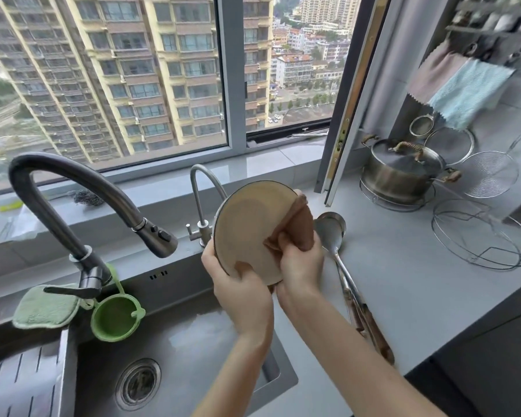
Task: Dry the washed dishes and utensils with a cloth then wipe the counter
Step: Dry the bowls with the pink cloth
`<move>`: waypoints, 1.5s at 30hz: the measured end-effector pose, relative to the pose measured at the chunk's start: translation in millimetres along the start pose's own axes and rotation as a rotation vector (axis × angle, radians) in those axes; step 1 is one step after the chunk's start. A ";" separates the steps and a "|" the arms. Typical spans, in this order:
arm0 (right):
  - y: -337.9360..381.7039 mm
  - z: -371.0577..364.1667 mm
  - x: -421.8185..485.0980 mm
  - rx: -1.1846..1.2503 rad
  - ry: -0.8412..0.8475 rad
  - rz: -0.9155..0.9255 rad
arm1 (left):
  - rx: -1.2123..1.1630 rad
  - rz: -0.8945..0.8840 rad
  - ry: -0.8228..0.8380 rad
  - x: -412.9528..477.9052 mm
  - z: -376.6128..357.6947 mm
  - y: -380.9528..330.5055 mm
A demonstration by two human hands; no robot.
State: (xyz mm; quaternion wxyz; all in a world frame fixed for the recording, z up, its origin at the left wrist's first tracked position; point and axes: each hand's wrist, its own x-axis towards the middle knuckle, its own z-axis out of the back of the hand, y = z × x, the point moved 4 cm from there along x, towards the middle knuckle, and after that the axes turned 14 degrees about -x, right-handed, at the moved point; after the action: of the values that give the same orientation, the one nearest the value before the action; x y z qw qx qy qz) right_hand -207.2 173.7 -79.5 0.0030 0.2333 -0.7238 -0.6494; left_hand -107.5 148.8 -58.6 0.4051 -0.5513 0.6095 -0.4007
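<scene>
Bare tabletop (418, 281) right of ladle (330, 228). Wire rack (475, 233), pot (397, 179) crowd far right. Faucet (82, 177), small tap (195, 200) block left. Sink (199, 341) basin open below.

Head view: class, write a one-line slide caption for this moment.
Left hand holds a beige plate on edge while right hand presses a brown cloth to its rim.

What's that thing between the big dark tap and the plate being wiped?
A slim curved metal tap stands there, just left of the plate, as the head view shows.
</scene>
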 end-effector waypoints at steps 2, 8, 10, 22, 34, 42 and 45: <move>4.5 4.4 4.7 -0.043 -0.010 0.048 | 0.010 0.045 0.155 -3.8 4.9 -1.8; 63.6 8.7 8.5 -0.842 0.289 0.838 | 0.841 -0.147 0.700 66.2 6.2 -30.2; 70.4 2.6 6.6 -1.046 0.314 0.926 | 0.907 -0.214 0.708 70.1 -0.7 -27.9; -24.2 -3.5 2.3 -0.119 -0.052 -0.051 | 0.040 0.273 -0.082 -1.9 17.9 21.7; 27.5 42.5 -31.0 -0.888 -0.063 0.599 | 0.629 -0.092 0.556 40.7 26.6 15.1; -38.0 117.9 -42.5 -0.257 -0.547 0.023 | 0.197 0.338 0.431 -66.5 18.7 54.5; -16.4 167.1 -59.8 -0.561 -0.509 0.174 | 0.375 0.340 0.858 -66.2 16.3 52.4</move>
State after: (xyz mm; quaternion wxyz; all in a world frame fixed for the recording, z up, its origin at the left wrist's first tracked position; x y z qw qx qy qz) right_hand -199.8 350.1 -103.2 -0.0578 -0.0075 -0.5127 -0.8566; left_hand -106.2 217.7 -109.8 0.2697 -0.1473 0.7197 -0.6225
